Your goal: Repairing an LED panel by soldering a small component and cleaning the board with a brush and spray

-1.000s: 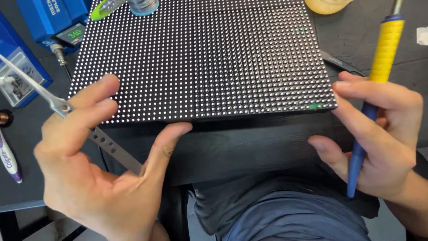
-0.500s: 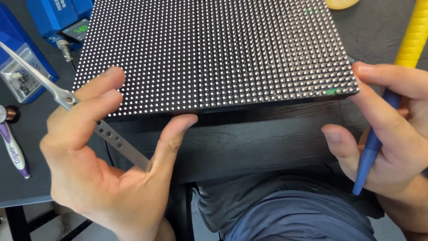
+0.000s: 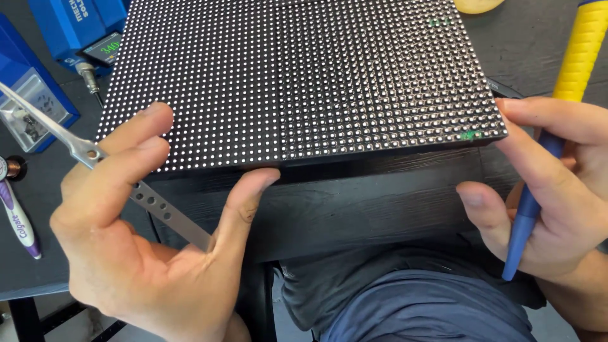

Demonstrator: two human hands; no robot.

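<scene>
A black panel (image 3: pixel 304 76) studded with rows of small white dots lies flat on a dark wooden table (image 3: pixel 373 202), its near edge at the table's front. My left hand (image 3: pixel 145 247) holds long metal tweezers (image 3: pixel 69 142) between its fingers, and its thumb touches the panel's near edge. My right hand (image 3: pixel 551 196) grips a tool with a blue and yellow handle (image 3: pixel 557 114), tip pointing down, and its fingers rest at the panel's near right corner.
A blue device with a small green display (image 3: pixel 82 31) stands at the back left, a blue box (image 3: pixel 25 101) beside it. A white and purple tube (image 3: pixel 19 218) lies at the left edge. My lap in dark cloth (image 3: pixel 405 297) is below the table's front.
The panel has come nearer and sits larger in view. Both hands have stayed at its near edge, holding the same tools.
</scene>
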